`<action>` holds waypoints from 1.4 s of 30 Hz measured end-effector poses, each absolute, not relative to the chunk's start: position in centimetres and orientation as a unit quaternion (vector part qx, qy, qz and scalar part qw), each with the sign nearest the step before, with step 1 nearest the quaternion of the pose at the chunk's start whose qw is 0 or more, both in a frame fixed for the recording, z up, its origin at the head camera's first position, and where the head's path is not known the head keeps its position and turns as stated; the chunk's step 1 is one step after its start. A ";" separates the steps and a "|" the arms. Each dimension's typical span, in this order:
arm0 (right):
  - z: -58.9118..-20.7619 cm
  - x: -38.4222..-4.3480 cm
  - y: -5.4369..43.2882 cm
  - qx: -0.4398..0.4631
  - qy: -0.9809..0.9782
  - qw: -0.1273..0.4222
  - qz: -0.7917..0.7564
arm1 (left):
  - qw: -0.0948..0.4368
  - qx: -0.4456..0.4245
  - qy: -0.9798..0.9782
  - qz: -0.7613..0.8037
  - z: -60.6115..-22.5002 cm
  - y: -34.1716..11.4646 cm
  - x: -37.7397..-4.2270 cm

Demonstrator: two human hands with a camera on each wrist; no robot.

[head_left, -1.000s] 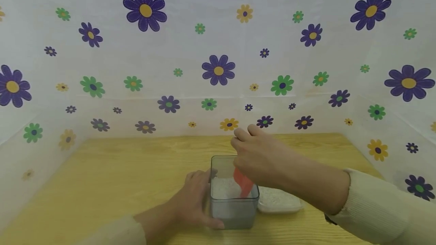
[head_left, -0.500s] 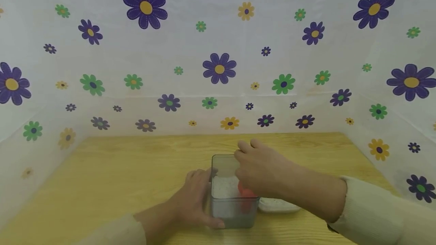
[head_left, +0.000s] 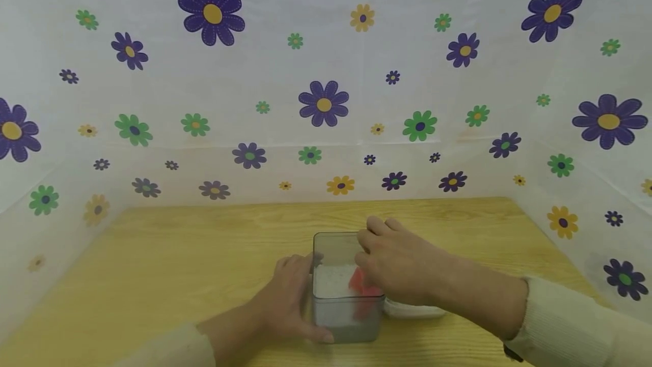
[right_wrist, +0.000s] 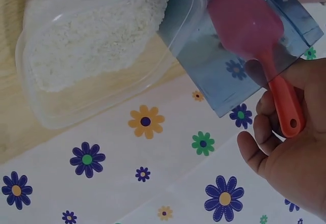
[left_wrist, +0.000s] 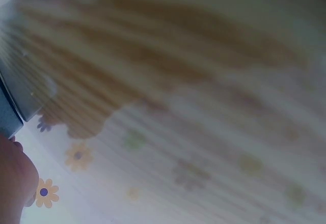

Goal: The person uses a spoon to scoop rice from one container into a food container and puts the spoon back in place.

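Observation:
A grey see-through plastic box (head_left: 346, 327) stands on the table, partly filled with white grains (head_left: 333, 281) that look like rice. My left hand (head_left: 285, 304) holds its left side, thumb at the front and fingers towards the back. Over the box's right side, my right hand (head_left: 399, 265) grips a red scoop (right_wrist: 247, 25) by its handle. The scoop's bowl is down inside the box and shows through the wall. Beside the box, in the right wrist view, is a clear shallow tub (right_wrist: 38, 104) with white rice; my right arm mostly hides it in the head view.
The wooden table (head_left: 204, 254) stretches to the left and behind the box. A white cloth (head_left: 265, 61) printed with flowers encloses the table at the back and both sides. The left wrist view is largely blurred by glare.
My right hand has moved down and slightly right, lowering the scoop deeper into the box. My left hand stays on the box.

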State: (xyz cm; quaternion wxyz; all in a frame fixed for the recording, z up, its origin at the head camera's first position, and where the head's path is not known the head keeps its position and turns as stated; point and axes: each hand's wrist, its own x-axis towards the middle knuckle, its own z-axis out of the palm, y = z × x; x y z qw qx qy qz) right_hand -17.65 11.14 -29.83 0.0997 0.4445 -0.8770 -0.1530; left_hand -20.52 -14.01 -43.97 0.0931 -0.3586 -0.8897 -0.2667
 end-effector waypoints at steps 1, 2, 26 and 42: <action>-29.9 -17.7 11.1 0.444 -0.878 0.099 -0.149 | 0.094 -0.358 -0.889 -0.268 -44.0 -14.0 -20.5; -30.0 -17.7 11.1 0.442 -0.880 0.097 -0.145 | 0.097 -0.360 -0.888 -0.268 -44.0 -14.0 -20.5; -32.8 -18.2 12.1 0.440 -0.890 0.115 0.043 | 0.082 -0.358 -0.889 -0.274 -43.7 -14.1 -20.3; -33.7 -17.5 12.7 0.356 -0.913 0.092 0.176 | 0.089 -0.364 -0.884 -0.277 -43.9 -14.1 -20.5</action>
